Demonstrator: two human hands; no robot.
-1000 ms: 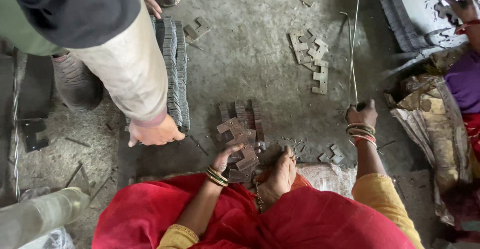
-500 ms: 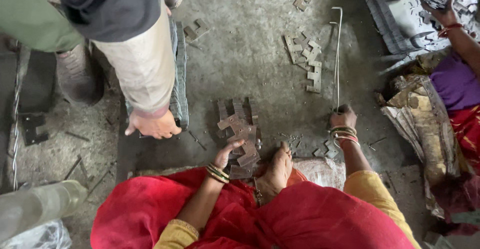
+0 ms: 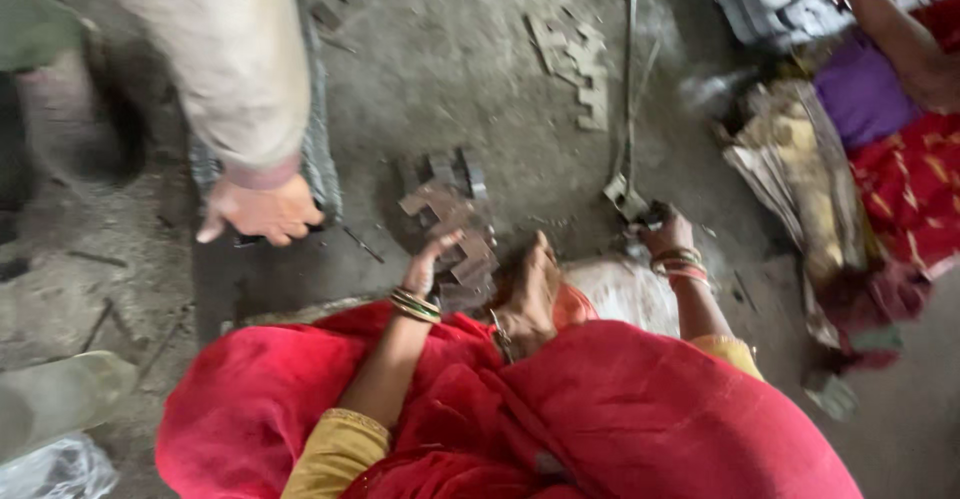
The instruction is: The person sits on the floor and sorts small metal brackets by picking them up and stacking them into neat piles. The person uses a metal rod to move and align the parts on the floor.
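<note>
Head view: my left hand [image 3: 428, 264] rests fingers-down on the plates [image 3: 452, 221] piled on the floor by my foot [image 3: 528, 294], touching, not clamped. Right hand [image 3: 668, 231] is closed on the rod [image 3: 627, 109] at its lower bent end. Judging it stiff, thin, light steel; plates flat, sharp-edged, best pinched by edges

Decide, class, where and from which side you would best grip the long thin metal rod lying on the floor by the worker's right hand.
Probably at its near end, where the right hand already meets the long metal rod. It lies flat on the concrete floor, running away from the person, so a grip from above, fingers closing across its narrow width, suits it. The picture is blurred, so the rod's end is unclear.
</note>
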